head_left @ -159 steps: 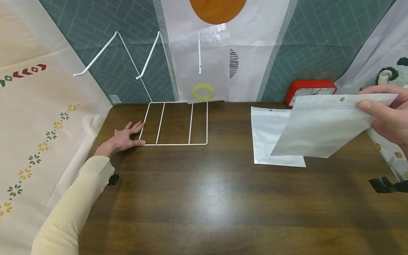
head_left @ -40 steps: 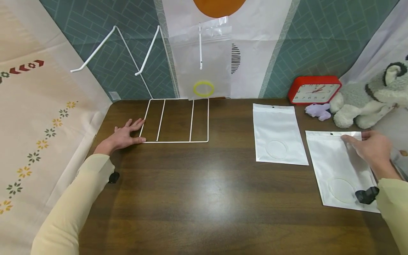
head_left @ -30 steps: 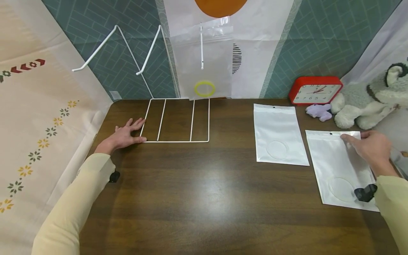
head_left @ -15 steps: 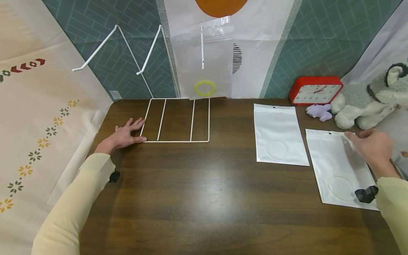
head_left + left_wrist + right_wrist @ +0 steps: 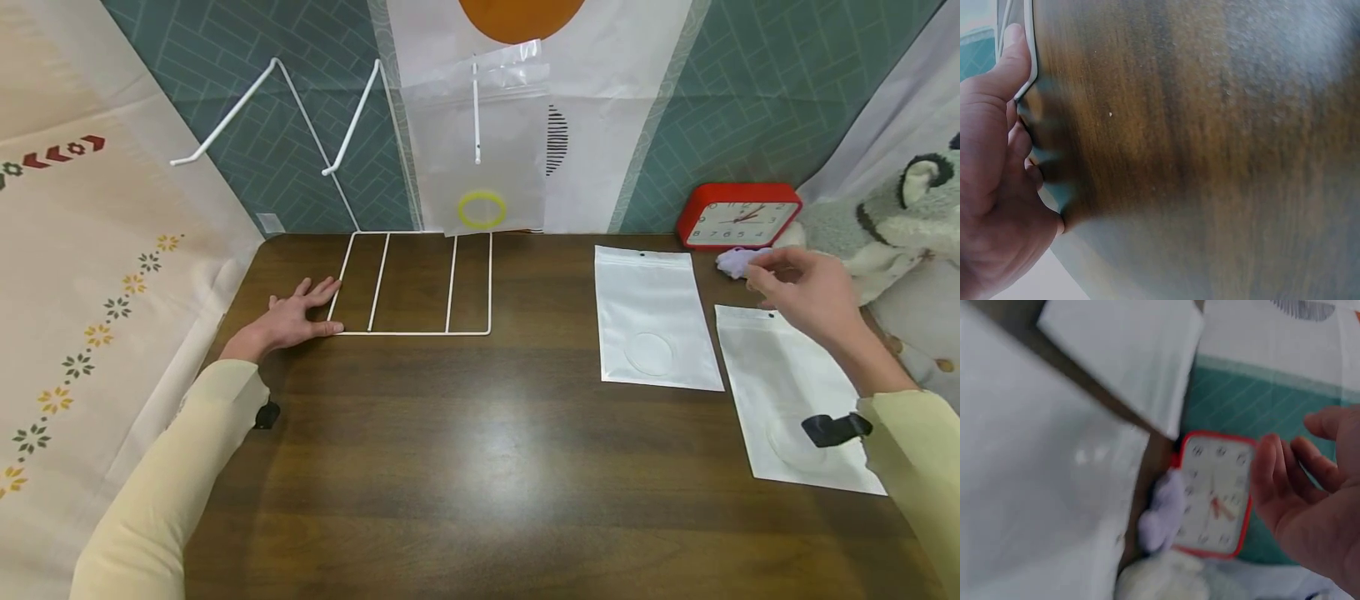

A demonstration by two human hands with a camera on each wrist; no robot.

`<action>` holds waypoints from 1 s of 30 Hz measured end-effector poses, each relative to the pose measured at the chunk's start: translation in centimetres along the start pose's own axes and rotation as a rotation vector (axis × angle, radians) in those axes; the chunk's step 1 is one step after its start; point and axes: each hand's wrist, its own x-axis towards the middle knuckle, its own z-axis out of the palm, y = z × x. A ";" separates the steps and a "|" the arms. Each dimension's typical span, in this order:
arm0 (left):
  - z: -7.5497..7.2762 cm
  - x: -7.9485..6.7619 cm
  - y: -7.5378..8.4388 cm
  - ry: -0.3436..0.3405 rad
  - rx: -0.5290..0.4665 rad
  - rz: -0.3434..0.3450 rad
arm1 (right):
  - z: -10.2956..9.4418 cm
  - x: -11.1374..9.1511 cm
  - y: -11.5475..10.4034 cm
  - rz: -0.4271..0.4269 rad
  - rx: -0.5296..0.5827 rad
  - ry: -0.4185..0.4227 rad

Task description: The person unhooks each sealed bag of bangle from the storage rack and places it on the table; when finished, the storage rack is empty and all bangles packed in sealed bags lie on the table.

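A white wire rack [image 5: 412,334] lies with its base on the wooden table, its hooked arms rising at the back. My left hand [image 5: 292,321] rests on the base's left front corner, fingers spread and thumb along the front bar. A clear zip bag [image 5: 438,167] with a yellow ring [image 5: 482,226] at its bottom hangs from the rack's right hook. Two white zip bags, the left bag [image 5: 652,292] and the right bag [image 5: 753,375], lie flat, each with a round outline. Over the right bag's top edge hovers my right hand [image 5: 813,296], fingers loosely bent, nothing in them.
A red clock [image 5: 738,218] stands against the back wall. In front of it sits a small purple toy [image 5: 731,262], partly behind the right hand. A grey and white plush animal [image 5: 911,229] is at the right edge.
The right hand laid the second white bag down beside the first, then let go of its top edge and moved up and left. The left hand stays on the rack.
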 end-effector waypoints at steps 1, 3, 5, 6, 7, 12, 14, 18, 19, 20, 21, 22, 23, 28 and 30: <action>0.0 0.0 0.0 0.002 -0.001 0.001 | 0.1 0.4 -0.9 -0.028 0.043 -0.023; -0.1 0.0 0.1 0.003 0.000 0.002 | 0.5 1.1 -2.5 -0.088 0.124 -0.067; -0.1 -0.1 0.1 0.003 0.000 0.006 | 0.8 1.9 -4.2 -0.154 0.190 -0.104; -0.1 -0.1 0.1 0.002 0.000 0.007 | 1.0 2.3 -5.0 -0.187 0.224 -0.122; -0.1 -0.1 0.1 0.002 0.000 0.009 | 1.2 2.7 -5.8 -0.217 0.250 -0.141; -0.1 -0.2 0.1 0.004 0.002 0.008 | 1.7 4.7 -10.1 -0.290 0.345 -0.206; 0.0 -0.2 0.0 0.005 0.003 0.009 | 1.7 5.6 -11.6 -0.295 0.396 -0.221; 0.1 -0.2 -0.1 0.005 0.009 0.007 | 1.6 7.4 -14.1 -0.301 0.493 -0.219; 0.2 -0.2 -0.1 0.005 0.012 0.006 | 1.5 7.8 -14.6 -0.294 0.513 -0.213; 0.2 -0.2 -0.1 0.004 0.013 0.004 | 1.5 8.2 -15.2 -0.291 0.523 -0.202; 0.2 -0.3 -0.1 0.004 0.012 0.003 | 1.4 8.6 -15.7 -0.289 0.531 -0.192; 0.2 -0.3 -0.1 0.004 0.010 0.005 | 1.4 9.0 -16.2 -0.283 0.538 -0.182; 0.2 -0.3 -0.1 0.004 0.007 0.006 | 1.4 9.3 -16.7 -0.279 0.545 -0.174; 0.1 -0.2 0.0 0.006 0.001 0.008 | 1.3 10.6 -18.9 -0.291 0.542 -0.149; 0.1 -0.1 0.0 0.005 0.004 0.005 | 1.4 10.9 -19.7 -0.297 0.532 -0.146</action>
